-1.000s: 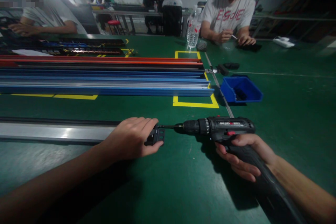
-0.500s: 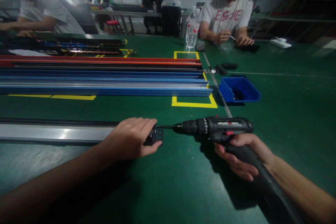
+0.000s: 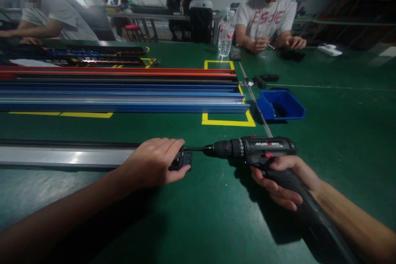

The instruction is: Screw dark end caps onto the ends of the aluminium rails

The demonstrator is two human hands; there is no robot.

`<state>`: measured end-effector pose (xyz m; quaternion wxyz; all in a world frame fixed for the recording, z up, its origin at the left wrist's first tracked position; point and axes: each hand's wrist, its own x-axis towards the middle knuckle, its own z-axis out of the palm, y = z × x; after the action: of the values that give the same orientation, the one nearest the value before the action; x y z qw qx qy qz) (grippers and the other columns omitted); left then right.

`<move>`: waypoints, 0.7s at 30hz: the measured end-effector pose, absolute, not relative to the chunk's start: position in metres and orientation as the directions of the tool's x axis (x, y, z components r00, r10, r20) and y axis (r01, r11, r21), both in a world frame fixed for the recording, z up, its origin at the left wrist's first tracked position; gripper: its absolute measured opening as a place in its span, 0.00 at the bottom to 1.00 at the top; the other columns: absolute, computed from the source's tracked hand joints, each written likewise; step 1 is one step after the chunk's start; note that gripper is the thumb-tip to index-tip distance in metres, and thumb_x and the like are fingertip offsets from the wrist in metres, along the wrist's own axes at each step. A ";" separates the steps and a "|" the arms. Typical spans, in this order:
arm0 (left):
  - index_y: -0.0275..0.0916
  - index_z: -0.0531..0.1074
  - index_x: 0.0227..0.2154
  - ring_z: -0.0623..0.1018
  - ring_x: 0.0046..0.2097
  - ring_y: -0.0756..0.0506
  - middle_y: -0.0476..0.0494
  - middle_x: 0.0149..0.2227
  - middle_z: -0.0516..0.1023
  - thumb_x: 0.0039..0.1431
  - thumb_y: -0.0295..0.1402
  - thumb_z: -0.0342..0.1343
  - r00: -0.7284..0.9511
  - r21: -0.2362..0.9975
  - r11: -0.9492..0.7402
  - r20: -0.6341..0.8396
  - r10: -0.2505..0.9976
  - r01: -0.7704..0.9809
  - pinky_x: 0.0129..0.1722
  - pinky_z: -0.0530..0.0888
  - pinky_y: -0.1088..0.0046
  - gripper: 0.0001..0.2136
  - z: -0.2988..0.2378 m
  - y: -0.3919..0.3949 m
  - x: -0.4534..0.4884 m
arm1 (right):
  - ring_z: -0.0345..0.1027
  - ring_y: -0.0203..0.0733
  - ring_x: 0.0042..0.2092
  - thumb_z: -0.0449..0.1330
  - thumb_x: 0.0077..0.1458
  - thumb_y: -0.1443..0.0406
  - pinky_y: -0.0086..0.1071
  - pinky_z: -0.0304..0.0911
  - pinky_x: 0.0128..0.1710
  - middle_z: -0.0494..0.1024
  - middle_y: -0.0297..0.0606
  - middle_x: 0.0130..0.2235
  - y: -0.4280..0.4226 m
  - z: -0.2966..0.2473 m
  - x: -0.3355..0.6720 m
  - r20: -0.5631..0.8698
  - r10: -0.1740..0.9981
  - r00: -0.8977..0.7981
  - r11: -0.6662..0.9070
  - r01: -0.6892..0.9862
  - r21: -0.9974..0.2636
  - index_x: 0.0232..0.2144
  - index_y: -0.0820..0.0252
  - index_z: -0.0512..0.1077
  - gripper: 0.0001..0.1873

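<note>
My left hand is closed over the right end of a long silver and black metal profile, gripping the black end cap there. Part of the cap is hidden under my fingers. In my right hand is a black cordless drill, lying roughly level and pointing left. Its long thin bit reaches the upper edge of the end cap, close to my left fingertips. Whether the bit's tip sits in a screw is hidden from me.
Behind the profile lie several long blue profiles and an orange one. A blue bin with dark small parts stands to their right. Water bottles stand farther back, near a co-worker in a white shirt seated across the green table.
My hands, the drill and the end cap hold nearly the same place; the view has shifted very slightly. The co-worker across the table has raised one hand off a dark object.
</note>
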<state>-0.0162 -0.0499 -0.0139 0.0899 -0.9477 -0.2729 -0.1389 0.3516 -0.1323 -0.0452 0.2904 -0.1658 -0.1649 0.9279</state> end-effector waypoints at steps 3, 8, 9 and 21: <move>0.27 0.75 0.48 0.83 0.37 0.38 0.32 0.39 0.83 0.64 0.45 0.55 0.815 -0.096 -0.837 0.312 0.489 0.539 0.35 0.82 0.59 0.23 -0.013 -0.050 -0.016 | 0.60 0.26 0.16 0.51 0.62 0.62 0.25 0.72 0.22 0.75 0.38 0.32 -0.131 -0.044 0.351 -0.203 0.596 -0.777 -0.768 -0.477 -0.429 0.45 0.73 0.75 0.20; 0.27 0.75 0.48 0.83 0.36 0.38 0.32 0.39 0.83 0.64 0.45 0.54 0.815 -0.106 -0.836 0.320 0.483 0.538 0.34 0.82 0.60 0.23 -0.013 -0.049 -0.016 | 0.61 0.26 0.16 0.51 0.61 0.62 0.25 0.71 0.22 0.75 0.39 0.31 -0.132 -0.044 0.350 -0.214 0.607 -0.765 -0.755 -0.472 -0.455 0.45 0.73 0.75 0.20; 0.27 0.75 0.48 0.83 0.36 0.38 0.32 0.39 0.83 0.64 0.45 0.54 0.815 -0.110 -0.835 0.320 0.484 0.539 0.35 0.82 0.60 0.23 -0.013 -0.049 -0.015 | 0.61 0.27 0.16 0.51 0.61 0.62 0.25 0.71 0.22 0.76 0.39 0.31 -0.132 -0.044 0.350 -0.218 0.612 -0.761 -0.752 -0.473 -0.458 0.45 0.73 0.75 0.20; 0.26 0.75 0.46 0.82 0.36 0.38 0.31 0.37 0.82 0.65 0.43 0.54 0.835 -0.156 -0.847 0.331 0.439 0.507 0.33 0.80 0.61 0.21 -0.015 -0.050 -0.015 | 0.65 0.27 0.17 0.52 0.61 0.61 0.25 0.71 0.22 0.76 0.41 0.33 -0.131 -0.043 0.352 -0.233 0.603 -0.763 -0.755 -0.452 -0.475 0.45 0.73 0.75 0.20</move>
<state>-0.0152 -0.0495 -0.0145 0.1196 -0.9504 -0.2490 -0.1431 0.3518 -0.1309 -0.0434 0.2875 -0.1898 -0.1995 0.9173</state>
